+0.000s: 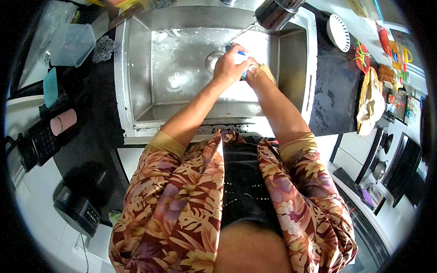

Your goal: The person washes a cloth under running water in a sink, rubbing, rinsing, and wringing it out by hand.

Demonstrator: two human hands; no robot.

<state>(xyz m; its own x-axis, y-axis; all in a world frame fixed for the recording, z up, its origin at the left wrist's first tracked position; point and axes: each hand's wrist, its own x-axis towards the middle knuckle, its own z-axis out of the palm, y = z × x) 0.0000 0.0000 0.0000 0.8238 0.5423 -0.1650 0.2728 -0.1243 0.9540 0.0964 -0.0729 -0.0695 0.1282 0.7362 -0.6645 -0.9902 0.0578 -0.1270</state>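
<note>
Both my hands are over the steel sink point(182, 93), close together to the right of the drain point(211, 63). My left hand point(229, 67) is closed around a small blue-and-white object point(242, 53), mostly hidden by the fingers, so its kind cannot be made out. My right hand point(256, 75) is pressed against the same object from the other side, its fingers curled. A tan, rough-looking scrubber point(268, 72) shows at the right hand's outer edge; whether the hand grips it is unclear. Water runs from the dark faucet point(275, 13) toward the hands.
Left of the sink are a metal scouring pad point(104, 49), a clear plastic container point(73, 44) and a pink cylinder point(63, 122). On the right counter stand a white-and-blue bowl point(338, 32), a red dish with green stems point(362, 58) and a crumpled beige cloth point(371, 102).
</note>
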